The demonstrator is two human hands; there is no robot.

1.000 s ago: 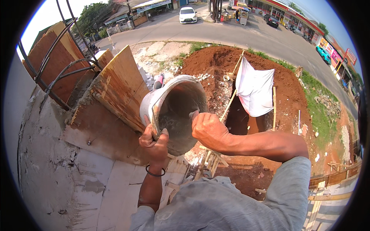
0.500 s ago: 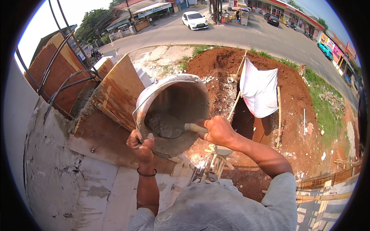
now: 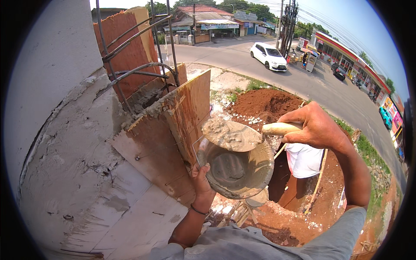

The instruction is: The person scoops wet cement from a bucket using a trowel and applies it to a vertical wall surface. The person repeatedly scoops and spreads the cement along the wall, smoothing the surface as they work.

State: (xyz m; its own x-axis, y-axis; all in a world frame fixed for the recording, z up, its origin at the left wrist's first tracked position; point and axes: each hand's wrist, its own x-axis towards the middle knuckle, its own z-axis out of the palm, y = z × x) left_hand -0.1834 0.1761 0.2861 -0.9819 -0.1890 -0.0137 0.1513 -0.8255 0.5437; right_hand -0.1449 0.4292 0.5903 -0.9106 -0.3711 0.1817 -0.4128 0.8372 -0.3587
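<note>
My left hand [image 3: 202, 184] grips the near-left rim of a cement-smeared bucket [image 3: 258, 175], with its thin wire handle standing off the left side. The bucket is tilted, and some wet grey mortar shows at its bottom. In my right hand [image 3: 318, 125] is the wooden handle of a trowel [image 3: 281, 128]. Its blade lies across the far part of the bucket's mouth, loaded with a heap of mortar [image 3: 229, 133]. Left of the bucket stands an upright plywood board [image 3: 190, 119] of a formwork box.
Bent steel rebar [image 3: 130, 71] sticks up from the formwork beside a rough cement wall [image 3: 65, 173]. Far below are a dug pit, red soil [image 3: 264, 106] and a white cloth [image 3: 303, 160] on bamboo poles. A white car [image 3: 268, 56] is on the road.
The trowel has come up out of the bucket with mortar on its blade. My right hand has risen and moved right. The view has turned left, bringing more formwork and rebar into sight.
</note>
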